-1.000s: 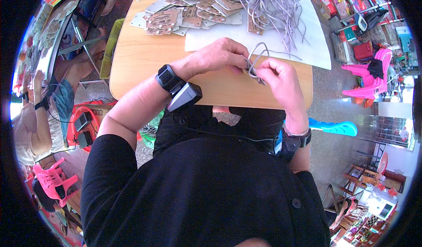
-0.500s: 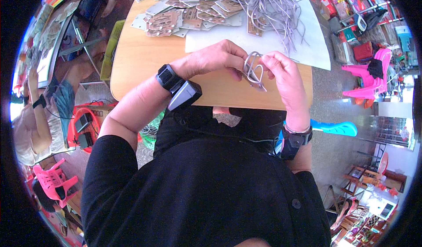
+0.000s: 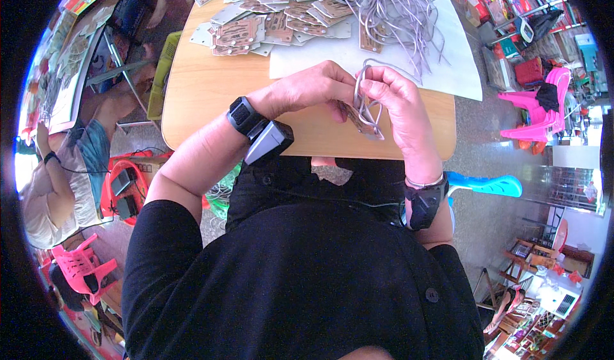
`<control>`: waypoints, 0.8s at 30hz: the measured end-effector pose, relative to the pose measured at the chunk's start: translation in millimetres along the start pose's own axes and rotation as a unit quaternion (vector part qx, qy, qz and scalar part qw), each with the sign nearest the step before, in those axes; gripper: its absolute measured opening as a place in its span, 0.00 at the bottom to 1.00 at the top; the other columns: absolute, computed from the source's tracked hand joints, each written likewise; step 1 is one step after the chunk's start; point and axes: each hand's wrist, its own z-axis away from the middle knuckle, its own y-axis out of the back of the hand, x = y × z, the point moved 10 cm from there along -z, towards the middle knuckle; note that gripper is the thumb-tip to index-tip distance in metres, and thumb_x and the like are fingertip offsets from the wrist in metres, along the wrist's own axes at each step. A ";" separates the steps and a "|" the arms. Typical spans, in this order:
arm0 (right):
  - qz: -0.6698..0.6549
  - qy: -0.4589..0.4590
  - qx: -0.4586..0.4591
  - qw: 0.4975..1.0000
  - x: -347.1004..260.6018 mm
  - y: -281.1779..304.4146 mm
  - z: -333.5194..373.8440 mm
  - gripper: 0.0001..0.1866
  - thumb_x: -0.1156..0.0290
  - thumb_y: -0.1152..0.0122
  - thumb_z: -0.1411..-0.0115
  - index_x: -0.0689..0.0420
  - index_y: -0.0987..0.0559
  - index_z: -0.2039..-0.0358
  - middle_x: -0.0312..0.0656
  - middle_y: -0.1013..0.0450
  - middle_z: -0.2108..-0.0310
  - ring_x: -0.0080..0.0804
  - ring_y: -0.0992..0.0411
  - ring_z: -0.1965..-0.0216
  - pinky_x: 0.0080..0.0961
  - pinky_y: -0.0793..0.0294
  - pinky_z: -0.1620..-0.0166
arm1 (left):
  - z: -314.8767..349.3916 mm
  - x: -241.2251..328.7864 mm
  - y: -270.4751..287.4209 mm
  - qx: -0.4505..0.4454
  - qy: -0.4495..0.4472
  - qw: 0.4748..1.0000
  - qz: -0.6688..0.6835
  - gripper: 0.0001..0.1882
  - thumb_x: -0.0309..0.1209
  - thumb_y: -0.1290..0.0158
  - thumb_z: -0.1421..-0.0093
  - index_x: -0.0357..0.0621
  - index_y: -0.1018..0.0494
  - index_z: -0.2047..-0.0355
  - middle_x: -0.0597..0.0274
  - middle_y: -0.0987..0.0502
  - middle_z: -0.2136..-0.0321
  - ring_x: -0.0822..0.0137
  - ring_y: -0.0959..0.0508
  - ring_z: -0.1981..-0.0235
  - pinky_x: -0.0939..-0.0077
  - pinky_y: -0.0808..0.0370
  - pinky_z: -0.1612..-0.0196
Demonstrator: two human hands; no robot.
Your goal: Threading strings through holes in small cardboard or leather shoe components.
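Over the near edge of the table, my left hand (image 3: 318, 89) grips a small flat brown-and-white card (image 3: 369, 129), partly hidden behind the fingers. A looped grey cord (image 3: 377, 112) runs at the card. My right hand (image 3: 398, 101) pinches part of this cord between thumb and fingers, close beside the left. Where exactly the cord passes through or around the card I cannot make out. Farther back lies a heap of similar cards (image 3: 238, 35), and to its right a tangled bundle of grey cords (image 3: 398, 14).
A white sheet (image 3: 457, 72) lies under the cords on the wooden table (image 3: 211, 104). A yellow-green crate (image 3: 164, 72) stands at the table's left. Another person (image 3: 61, 187) sits farther left, near a red stool. Pink chairs (image 3: 543, 107) and a blue plastic piece (image 3: 489, 184) are around.
My right hand has moved slightly left and closer to the left hand, its fingers now on the cord loop. The held card has tipped a little lower.
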 end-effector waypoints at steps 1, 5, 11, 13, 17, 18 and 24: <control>-0.041 0.004 -0.015 0.999 -1.4 -4.0 -0.8 0.08 0.70 0.41 0.43 0.61 0.24 0.66 0.32 0.27 0.70 0.18 0.32 0.66 0.17 0.34 0.58 | -0.3 -1.2 0.1 0.002 0.005 1.000 0.006 0.12 0.32 0.46 0.45 0.32 0.23 0.69 0.58 0.21 0.75 0.71 0.21 0.74 0.78 0.24 0.67; -0.092 -0.014 -0.064 0.994 -3.1 -13.0 -3.1 0.06 0.71 0.42 0.43 0.60 0.24 0.67 0.32 0.27 0.71 0.17 0.32 0.68 0.16 0.34 0.60 | -0.3 -5.5 -0.2 0.005 0.023 1.000 0.006 0.12 0.32 0.46 0.44 0.32 0.23 0.69 0.58 0.21 0.74 0.71 0.21 0.75 0.78 0.23 0.67; -0.196 0.038 0.056 0.978 2.7 16.0 -10.1 0.07 0.72 0.42 0.44 0.61 0.24 0.68 0.32 0.29 0.74 0.15 0.35 0.74 0.11 0.38 0.68 | -1.9 -4.5 -4.3 -0.017 0.014 0.999 0.023 0.13 0.32 0.46 0.44 0.33 0.23 0.66 0.59 0.21 0.73 0.71 0.22 0.74 0.79 0.24 0.67; -0.245 0.066 0.080 0.964 -3.5 35.0 -16.9 0.06 0.73 0.42 0.43 0.62 0.24 0.67 0.33 0.29 0.75 0.16 0.36 0.76 0.11 0.38 0.70 | -2.2 -8.6 -17.8 -0.063 0.024 0.998 -0.013 0.12 0.32 0.47 0.43 0.34 0.23 0.66 0.61 0.21 0.74 0.72 0.22 0.73 0.79 0.24 0.66; -0.218 0.077 0.103 0.967 -25.3 45.3 -19.4 0.05 0.74 0.41 0.43 0.61 0.23 0.68 0.35 0.28 0.75 0.15 0.35 0.76 0.10 0.35 0.72 | -2.2 -8.8 -11.5 -0.068 0.012 0.997 -0.020 0.11 0.31 0.47 0.43 0.34 0.23 0.67 0.61 0.21 0.74 0.73 0.22 0.73 0.80 0.25 0.66; -0.215 0.061 0.099 0.970 -20.5 45.5 -20.2 0.05 0.73 0.41 0.43 0.61 0.23 0.69 0.35 0.28 0.75 0.15 0.35 0.77 0.10 0.35 0.72 | -1.3 -5.5 -11.5 -0.086 -0.051 0.993 -0.062 0.11 0.31 0.47 0.43 0.34 0.23 0.67 0.61 0.21 0.74 0.73 0.22 0.73 0.80 0.25 0.66; -0.240 0.093 0.150 0.955 -32.3 72.6 -13.0 0.05 0.72 0.40 0.43 0.59 0.24 0.69 0.34 0.31 0.77 0.17 0.34 0.80 0.15 0.32 0.76 | 2.9 -7.1 -26.0 -0.134 0.043 0.986 -0.088 0.13 0.31 0.47 0.44 0.33 0.23 0.65 0.61 0.21 0.72 0.73 0.23 0.71 0.80 0.26 0.65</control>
